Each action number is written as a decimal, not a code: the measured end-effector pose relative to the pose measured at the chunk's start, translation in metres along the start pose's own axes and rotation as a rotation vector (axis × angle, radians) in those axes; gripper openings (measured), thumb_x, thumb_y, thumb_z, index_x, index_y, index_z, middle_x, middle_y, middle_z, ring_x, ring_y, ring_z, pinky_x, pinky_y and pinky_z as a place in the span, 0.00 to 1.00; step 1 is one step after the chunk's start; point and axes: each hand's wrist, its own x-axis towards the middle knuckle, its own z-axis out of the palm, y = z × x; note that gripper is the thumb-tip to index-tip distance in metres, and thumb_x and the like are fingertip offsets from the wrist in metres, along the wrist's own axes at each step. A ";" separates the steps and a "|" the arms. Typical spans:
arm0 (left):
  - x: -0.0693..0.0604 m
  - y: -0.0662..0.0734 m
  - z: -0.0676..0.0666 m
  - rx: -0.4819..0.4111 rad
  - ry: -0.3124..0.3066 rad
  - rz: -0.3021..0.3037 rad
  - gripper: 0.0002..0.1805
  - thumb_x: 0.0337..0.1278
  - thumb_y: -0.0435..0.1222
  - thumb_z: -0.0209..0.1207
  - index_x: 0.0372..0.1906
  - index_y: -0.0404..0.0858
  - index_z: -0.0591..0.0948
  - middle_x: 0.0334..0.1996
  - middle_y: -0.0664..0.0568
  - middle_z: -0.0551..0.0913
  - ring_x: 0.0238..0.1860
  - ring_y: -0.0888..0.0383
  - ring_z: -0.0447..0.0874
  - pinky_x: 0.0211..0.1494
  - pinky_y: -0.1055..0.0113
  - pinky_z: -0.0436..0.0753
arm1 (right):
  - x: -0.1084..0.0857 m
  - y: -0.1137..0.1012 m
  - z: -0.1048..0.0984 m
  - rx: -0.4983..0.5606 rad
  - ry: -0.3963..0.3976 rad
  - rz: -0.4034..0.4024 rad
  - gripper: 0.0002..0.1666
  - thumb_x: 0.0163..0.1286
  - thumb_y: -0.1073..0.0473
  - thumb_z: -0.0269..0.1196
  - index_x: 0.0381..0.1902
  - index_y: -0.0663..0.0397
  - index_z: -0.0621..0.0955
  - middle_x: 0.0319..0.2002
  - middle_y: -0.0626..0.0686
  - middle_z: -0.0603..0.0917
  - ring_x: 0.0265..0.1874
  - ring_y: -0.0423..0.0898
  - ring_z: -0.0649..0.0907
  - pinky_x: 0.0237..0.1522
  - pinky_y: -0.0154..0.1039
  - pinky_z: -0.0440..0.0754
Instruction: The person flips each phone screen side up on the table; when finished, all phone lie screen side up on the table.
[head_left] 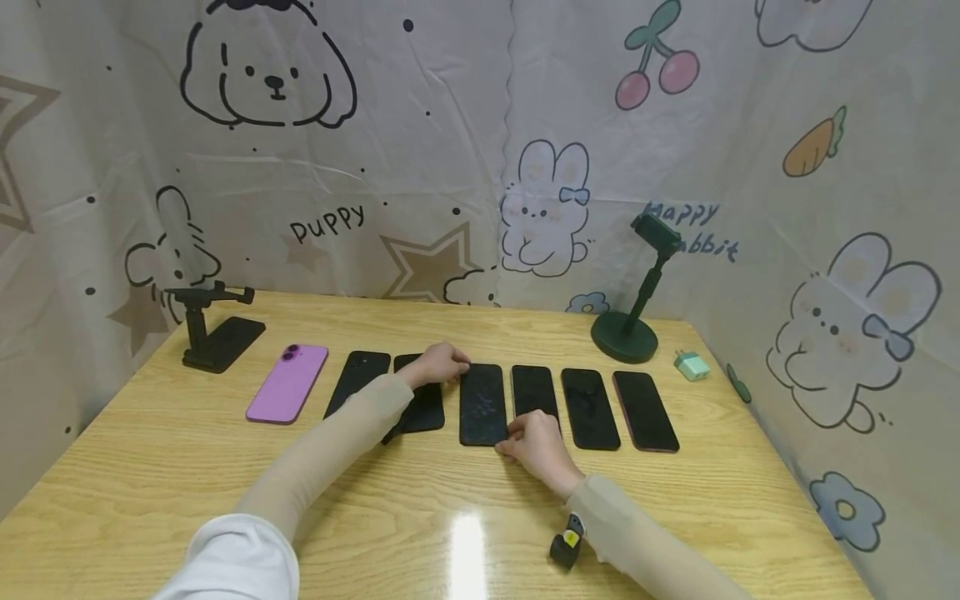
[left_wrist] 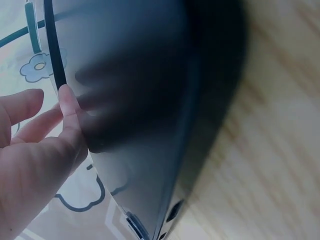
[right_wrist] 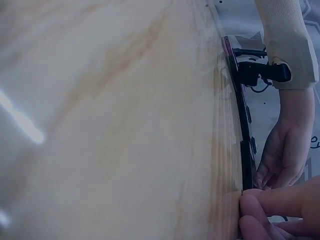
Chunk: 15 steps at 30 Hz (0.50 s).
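Observation:
A black phone point(head_left: 482, 405) lies flat near the middle of a row on the wooden table. My left hand point(head_left: 438, 364) reaches over the neighbouring dark phone point(head_left: 424, 408) and touches the middle phone's far left corner. In the left wrist view, a fingertip of the left hand point(left_wrist: 40, 142) meets the edge of a dark phone point(left_wrist: 135, 100), with the thumb apart from it. My right hand point(head_left: 542, 450) touches the near right corner of the middle phone. The right wrist view shows the right hand's fingers point(right_wrist: 270, 212) bent at a dark edge, with the left hand point(right_wrist: 287, 150) beyond.
Right of the middle lie three dark phones point(head_left: 589, 408). To the left are another dark phone point(head_left: 358, 379), a purple phone point(head_left: 288, 383) and a black stand point(head_left: 197, 333). A green stand point(head_left: 625, 337) and a mint charger point(head_left: 692, 365) sit at the back right. Patterned cloth point(head_left: 420, 167) surrounds the table.

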 end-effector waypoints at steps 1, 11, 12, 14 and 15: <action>0.000 0.000 0.000 -0.002 -0.002 -0.001 0.18 0.70 0.34 0.50 0.59 0.30 0.77 0.47 0.40 0.84 0.39 0.53 0.84 0.42 0.65 0.81 | 0.000 0.000 0.000 0.001 -0.001 0.000 0.20 0.56 0.67 0.70 0.44 0.75 0.81 0.26 0.57 0.88 0.20 0.42 0.86 0.33 0.40 0.86; 0.002 -0.001 0.000 -0.015 -0.015 -0.015 0.19 0.70 0.34 0.50 0.59 0.30 0.76 0.50 0.40 0.83 0.42 0.53 0.84 0.44 0.65 0.82 | 0.001 0.001 0.000 -0.027 0.003 -0.007 0.18 0.56 0.66 0.70 0.42 0.72 0.83 0.23 0.53 0.87 0.20 0.40 0.85 0.34 0.40 0.85; 0.002 -0.001 0.000 -0.012 -0.015 -0.015 0.19 0.70 0.34 0.50 0.59 0.30 0.77 0.51 0.40 0.83 0.43 0.52 0.84 0.45 0.64 0.82 | 0.001 0.001 0.000 -0.032 0.004 -0.006 0.18 0.56 0.65 0.71 0.42 0.71 0.83 0.23 0.52 0.87 0.20 0.39 0.84 0.34 0.40 0.85; 0.001 -0.002 0.000 -0.013 -0.014 -0.015 0.19 0.70 0.34 0.50 0.59 0.29 0.76 0.51 0.39 0.82 0.44 0.51 0.85 0.48 0.63 0.82 | 0.001 0.002 0.000 -0.046 0.005 -0.001 0.18 0.56 0.64 0.71 0.42 0.70 0.83 0.22 0.50 0.86 0.19 0.39 0.83 0.33 0.38 0.83; 0.001 -0.002 0.000 -0.016 -0.014 -0.015 0.19 0.70 0.34 0.50 0.59 0.29 0.76 0.52 0.39 0.82 0.45 0.50 0.85 0.50 0.62 0.82 | 0.000 0.002 0.000 -0.048 0.004 0.003 0.18 0.55 0.63 0.71 0.42 0.69 0.83 0.21 0.49 0.86 0.19 0.39 0.83 0.32 0.38 0.83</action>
